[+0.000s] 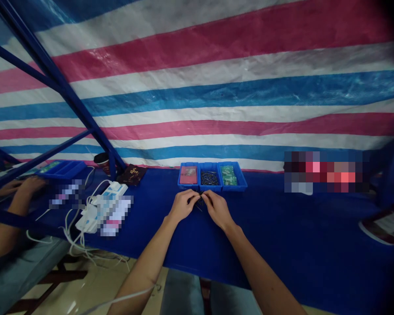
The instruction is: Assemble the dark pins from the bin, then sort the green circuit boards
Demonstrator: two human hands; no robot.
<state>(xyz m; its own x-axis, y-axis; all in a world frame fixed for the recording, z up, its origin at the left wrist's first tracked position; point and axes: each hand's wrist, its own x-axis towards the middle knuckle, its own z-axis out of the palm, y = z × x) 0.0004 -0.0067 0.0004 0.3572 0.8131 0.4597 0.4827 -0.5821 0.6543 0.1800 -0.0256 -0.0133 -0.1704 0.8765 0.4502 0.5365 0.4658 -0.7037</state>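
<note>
My left hand (184, 204) and my right hand (218, 207) meet over the blue table, fingertips nearly touching. Both are closed in a pinch. Something small and dark shows between the fingertips, too small to name. Under the fingers lie a few thin dark pin-like pieces (199, 204), partly covered by the hands. Just beyond stand three joined blue bins. The left bin (188, 188) contains a pink-red flat piece (188, 175). Many thin dark metal pieces (209, 178) fill the middle one. Green-and-white small boards or packets (229, 175) lie in the right one.
To the left are a white power strip (88, 218) with tangled cables, a dark packet (131, 175) and a dark cup (101, 159). A blue metal frame (75, 109) slants there. Beyond it, another person's hands (28, 186) work near a blue tray (64, 169). A container (385, 223) stands far right.
</note>
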